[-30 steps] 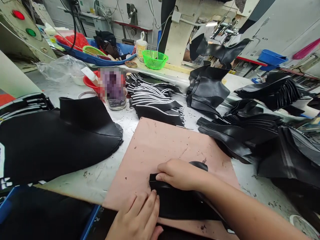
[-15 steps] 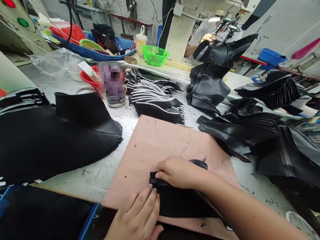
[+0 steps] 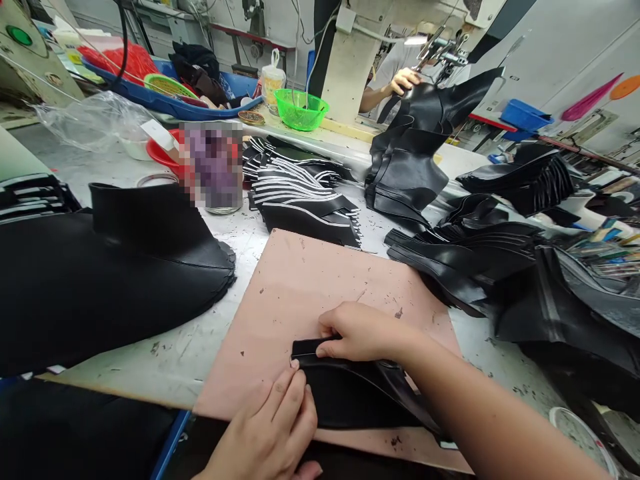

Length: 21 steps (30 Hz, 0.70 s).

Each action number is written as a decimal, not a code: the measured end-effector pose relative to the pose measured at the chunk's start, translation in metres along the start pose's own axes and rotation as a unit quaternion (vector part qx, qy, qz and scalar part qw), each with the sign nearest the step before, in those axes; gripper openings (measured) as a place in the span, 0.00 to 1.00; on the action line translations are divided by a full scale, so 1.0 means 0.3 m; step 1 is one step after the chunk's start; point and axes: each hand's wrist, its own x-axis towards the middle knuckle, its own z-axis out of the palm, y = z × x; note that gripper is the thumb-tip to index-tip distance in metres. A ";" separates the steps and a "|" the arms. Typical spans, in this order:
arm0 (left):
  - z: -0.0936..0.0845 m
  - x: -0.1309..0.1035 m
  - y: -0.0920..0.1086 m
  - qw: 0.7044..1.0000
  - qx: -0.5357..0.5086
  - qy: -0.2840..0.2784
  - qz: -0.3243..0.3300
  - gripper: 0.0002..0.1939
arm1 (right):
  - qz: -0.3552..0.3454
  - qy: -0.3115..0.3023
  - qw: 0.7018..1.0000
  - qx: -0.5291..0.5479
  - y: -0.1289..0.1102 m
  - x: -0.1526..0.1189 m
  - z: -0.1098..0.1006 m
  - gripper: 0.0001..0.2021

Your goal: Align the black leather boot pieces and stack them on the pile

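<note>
While the black piece is lying on the lower part of the pink board, which is resting on the white surface, the right hand is gripping its upper edge, nearly closed, with the thumb over the folded strip and the fingers curling beyond it. The left hand is resting by the left end, its fingers close together and half bent, the tips touching the corner; whether they are pinching anything I cannot tell, and the thumb is standing apart below. Judging by its folds, the piece is probably behaving like thin leather: light, soft and easily bent, with more stiffness along the doubled edge, where the layers are lying over each other. Its shinier face is likely offering a slightly slippery touch, so a thumb-and-finger hold on the folded edge is seeming the surest, with fingertips steadying the left corner; tearing is hardly looking likely, though creasing is. In looks, it is showing a flat, dull black panel below and a glossier flap curving toward the right, partly hiding under the forearm. A line is running along the upper strip, close to the edge, and a small white patch is showing at the lower right end.
</note>
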 end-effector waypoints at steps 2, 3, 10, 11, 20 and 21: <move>0.000 0.001 0.004 1.000 0.003 -0.012 -0.001 0.27 | 0.000 0.000 1.000 -0.008 0.002 -0.003 0.000 0.11; 0.000 0.004 0.007 1.000 0.005 -0.017 0.000 0.27 | -0.001 0.001 1.000 -0.013 0.000 -0.004 0.002 0.11; -0.017 0.070 0.039 0.999 0.042 -0.009 -0.014 0.40 | 0.052 0.023 0.995 -0.079 -0.024 -0.024 -0.001 0.17; -0.020 0.080 0.041 0.999 0.046 -0.008 -0.012 0.43 | 0.068 0.028 0.993 -0.089 -0.010 -0.040 -0.010 0.19; -0.017 0.117 0.031 0.998 -0.001 -0.051 -0.037 0.46 | -0.020 -0.012 0.873 0.487 0.326 -0.343 0.055 0.36; -0.013 0.117 0.033 0.998 -0.003 -0.054 -0.041 0.46 | -0.022 -0.021 0.842 0.538 0.328 -0.362 0.091 0.39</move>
